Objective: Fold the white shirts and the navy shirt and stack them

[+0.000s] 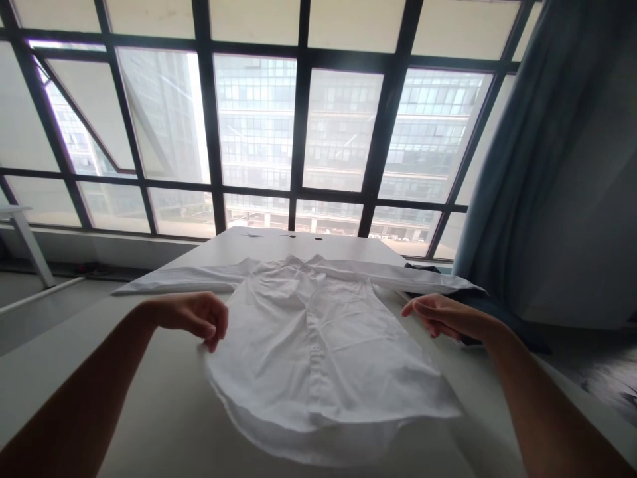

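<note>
A white button-up shirt [279,345] lies front side up on the white table, its collar at the far end and its curved hem towards me. Both sleeves stretch out to the sides. At the shirt's left edge, near the lower side seam, my left hand [196,317] is closed with curled fingers, pinching the cloth; the fingertips are partly hidden. Off the shirt's right edge, below the right sleeve, my right hand [442,315] hovers with loosely bent fingers, the index finger pointing inward. No cloth shows in it. Soft wrinkles run across the shirt front.
The white table [154,385] extends towards a large window [256,119] with dark frames. Dark fabric [502,318] lies at the table's right side, near a blue-grey curtain [517,172]. A white table leg [32,245] stands at far left.
</note>
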Available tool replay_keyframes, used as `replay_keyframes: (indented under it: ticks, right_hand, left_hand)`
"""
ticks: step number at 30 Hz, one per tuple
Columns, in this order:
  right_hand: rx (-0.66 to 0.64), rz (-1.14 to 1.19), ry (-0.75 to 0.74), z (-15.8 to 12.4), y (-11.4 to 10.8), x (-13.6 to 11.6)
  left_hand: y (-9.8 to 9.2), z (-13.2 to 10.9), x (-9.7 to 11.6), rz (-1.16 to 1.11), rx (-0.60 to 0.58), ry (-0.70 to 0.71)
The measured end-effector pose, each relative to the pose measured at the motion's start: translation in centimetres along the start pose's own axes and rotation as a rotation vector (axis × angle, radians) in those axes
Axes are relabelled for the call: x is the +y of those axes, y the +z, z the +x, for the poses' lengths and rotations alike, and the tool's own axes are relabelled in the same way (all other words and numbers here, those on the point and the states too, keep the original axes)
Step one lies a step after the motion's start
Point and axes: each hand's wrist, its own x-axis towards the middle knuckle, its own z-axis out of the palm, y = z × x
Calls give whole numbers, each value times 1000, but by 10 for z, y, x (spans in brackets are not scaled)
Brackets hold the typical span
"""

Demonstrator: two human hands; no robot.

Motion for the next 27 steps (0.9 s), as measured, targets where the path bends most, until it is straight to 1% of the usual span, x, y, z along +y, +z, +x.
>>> replay_keyframes:
  ticks: [1,2,3,4,6,9,11,13,15,17,18,20,22,25,27]
  right_hand:
    - [-18,2,41,-1,-3,8]
    - [-54,7,66,1,-3,15]
    - [-92,7,75,5,0,19]
    - [-116,-8,85,11,6,20]
    - [-165,-54,80,22,22,11]
    - [-297,-127,4,27,50,-23]
    - [-407,-175,-60,21,69,-51]
    - [-478,-244,-109,13,89,-75]
    - [-524,-338,-124,4,108,-92]
    - [-544,-445,-131,-4,124,-102]
    - [-534,-492,-146,-8,130,-106]
    - [-483,-551,-212,-14,139,-110]
    - [-420,-566,-299,-20,144,-113]
    - [-335,-548,-398,-25,149,-118]
    - [-284,-533,-439,-25,149,-121]
  left_hand:
    - [-7,-6,-3,-110,-64,-4]
    - [-9,-8,-4,-205,-139,-6]
    - [-7,-5,-4,-268,-183,-8]
    - [-1,2,0,-270,-163,-15]
    - [24,22,14,-170,-137,-22]
    - [78,52,45,102,-166,38]
    - [109,63,64,263,-202,94]
    - [128,66,77,394,-194,153]
    - [135,64,85,466,-180,205]
    - [135,60,89,485,-188,261]
    - [135,58,90,490,-192,286]
    - [136,54,93,501,-186,318]
    - [139,52,97,527,-152,322]
    - [144,52,101,590,-118,320]
    - [143,52,103,586,-95,337]
